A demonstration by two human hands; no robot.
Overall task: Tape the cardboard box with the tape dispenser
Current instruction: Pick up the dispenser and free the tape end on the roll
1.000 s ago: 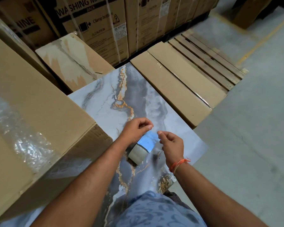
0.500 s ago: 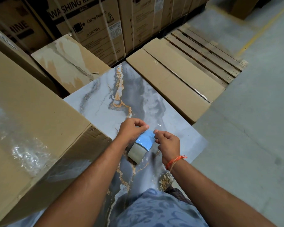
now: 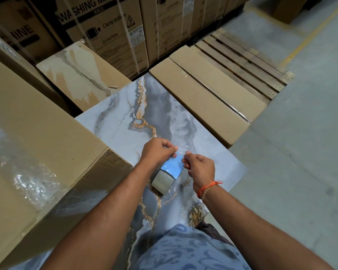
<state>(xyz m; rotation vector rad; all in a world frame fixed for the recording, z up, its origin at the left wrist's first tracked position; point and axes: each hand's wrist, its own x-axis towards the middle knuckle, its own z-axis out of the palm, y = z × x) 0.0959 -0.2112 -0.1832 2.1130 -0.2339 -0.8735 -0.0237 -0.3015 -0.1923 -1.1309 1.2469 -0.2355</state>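
A roll of clear packing tape with a blue inner core hangs over the marbled slab. My left hand grips the roll from above at its top edge. My right hand, with an orange thread at the wrist, pinches the loose clear tape end just right of the roll. A short strip of clear tape stretches between both hands. A large cardboard box with plastic film on its top stands at the left, beside my left forearm. No dispenser body is visible.
Two long flat cardboard boxes lie right of the slab, with a wooden pallet behind them. A torn-faced carton and tall washing machine cartons stand at the back. Bare concrete floor spreads to the right.
Both hands stayed over the slab with the roll. My fingertips have drawn closer together at the top of the roll, and a short clear strip now shows between them.
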